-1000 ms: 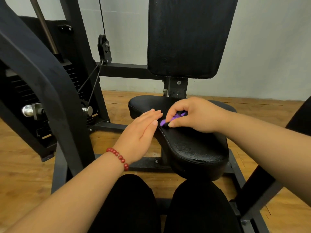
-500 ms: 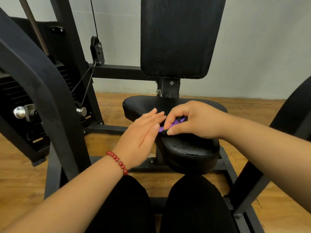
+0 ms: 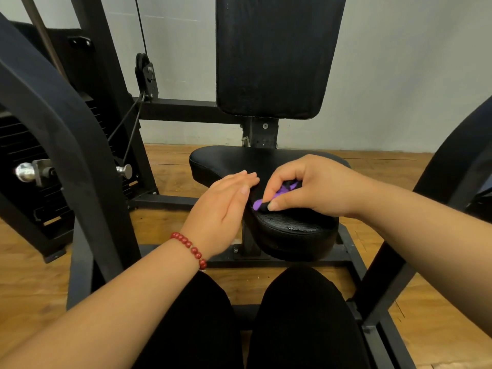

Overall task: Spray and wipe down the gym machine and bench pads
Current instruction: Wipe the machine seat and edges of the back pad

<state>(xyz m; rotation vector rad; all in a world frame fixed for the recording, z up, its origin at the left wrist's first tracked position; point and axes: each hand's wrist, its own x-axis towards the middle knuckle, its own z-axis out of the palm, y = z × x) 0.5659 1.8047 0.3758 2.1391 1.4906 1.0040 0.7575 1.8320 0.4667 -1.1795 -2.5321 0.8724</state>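
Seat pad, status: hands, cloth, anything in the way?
Right hand pinches purple cloth on seat pad. Left hand flat, fingers straight, at the pad's left edge. No obstruction seen on the pad.

No legible text, label, brand, number or sign anywhere in view.

Surfaces checked, placed relative to the seat pad [image 3: 292,230]:
- Seat pad itself: plain black, no print.
- Back pad [image 3: 271,54], above and behind the seat pad: plain black, no logo or tag readable.
- Machine frame [image 3: 181,110], crossbar behind and left of the seat pad: no sticker or plate readable.
- Weight stack [image 3: 24,155], far left of the seat pad: too dark to make out any numbers.
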